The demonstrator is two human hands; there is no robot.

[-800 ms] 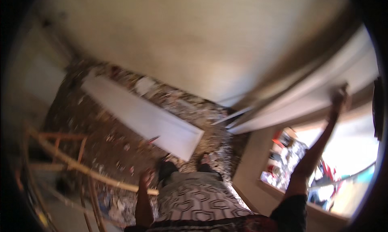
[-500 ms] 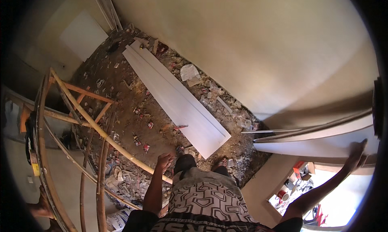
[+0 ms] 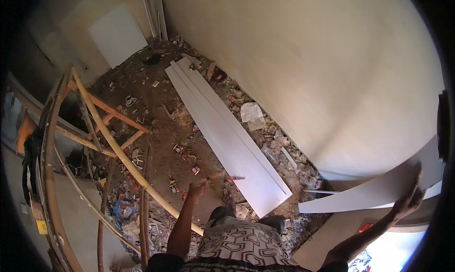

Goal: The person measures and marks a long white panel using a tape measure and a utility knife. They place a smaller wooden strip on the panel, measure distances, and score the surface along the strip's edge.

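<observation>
At the right, my right hand (image 3: 408,201) is at the near edge of a long white panel (image 3: 350,201) that leans along the wall; its fingers appear to grip that edge. My left hand (image 3: 196,191) hangs in front of my body, a little blurred, with its fingers partly stretched out and nothing visible in it. Beyond my feet, another long white panel (image 3: 227,139) with a raised strip along it lies on the dirt floor. A thin reddish tool (image 3: 235,178) rests on this panel's left edge; its kind is unclear.
To my left stands a frame of wooden poles (image 3: 124,159) with orange-brown braces. Rubble and scraps cover the floor (image 3: 156,125). A white board (image 3: 117,35) leans at the far wall, near upright strips (image 3: 154,11). A bright opening (image 3: 398,248) is at the lower right.
My view has shifted, so the floor panel appears lower and farther right. The panel at my right hand has tilted, showing more of its face. A hand at the lower left is out of view.
</observation>
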